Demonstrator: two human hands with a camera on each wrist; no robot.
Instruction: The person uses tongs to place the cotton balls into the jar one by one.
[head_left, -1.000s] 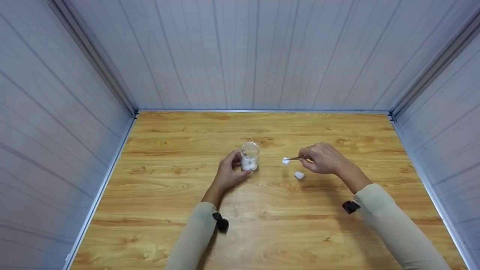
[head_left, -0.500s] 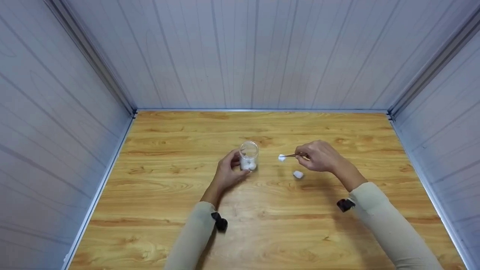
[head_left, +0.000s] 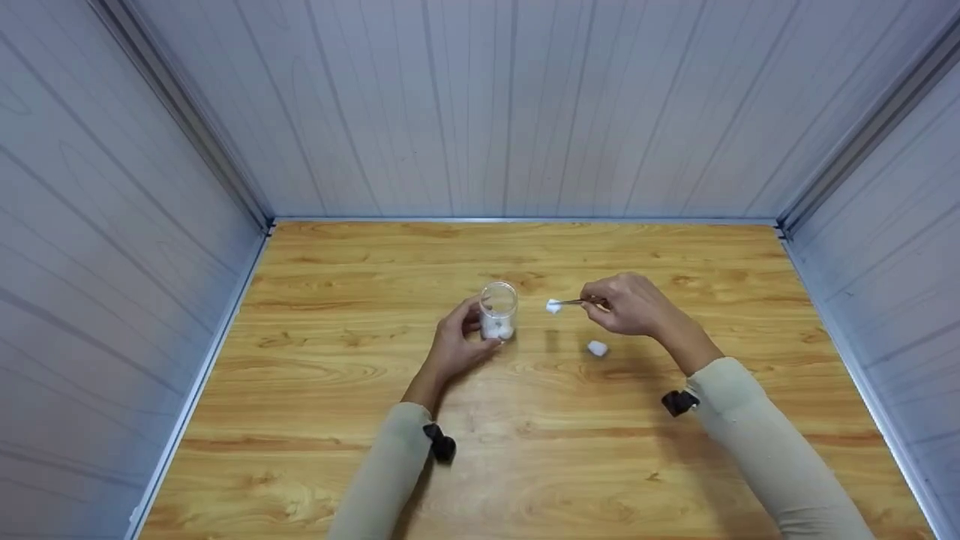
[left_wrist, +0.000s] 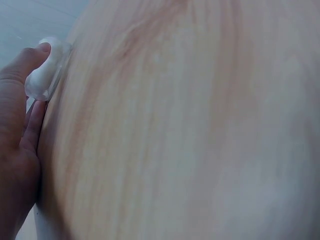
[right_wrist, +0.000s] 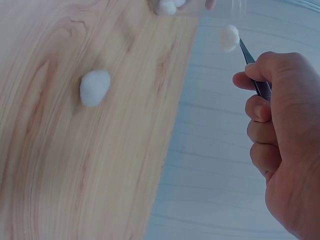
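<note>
In the head view my left hand [head_left: 459,341] grips a clear glass jar [head_left: 499,300] standing upright on the table. Several white cotton balls [head_left: 496,328] lie at the bottom of the jar. My right hand [head_left: 628,306] pinches a pair of tweezers [head_left: 574,301], which points left. At its tips hangs one cotton ball [head_left: 553,306], raised above the table and a short way right of the jar. Another cotton ball [right_wrist: 94,88] rests on the wood, below and left of the right hand in the right wrist view.
The table [head_left: 337,420] has a wood-grain top. Pale panels enclose it: a back wall [head_left: 480,112], a left wall [head_left: 97,285] and a right wall [head_left: 885,247]. Each sleeve cuff carries a small black device [head_left: 680,403].
My right hand has moved left and slightly away from me, bringing the tweezers and cotton ball closer to the jar. The left hand and jar have stayed in place.
</note>
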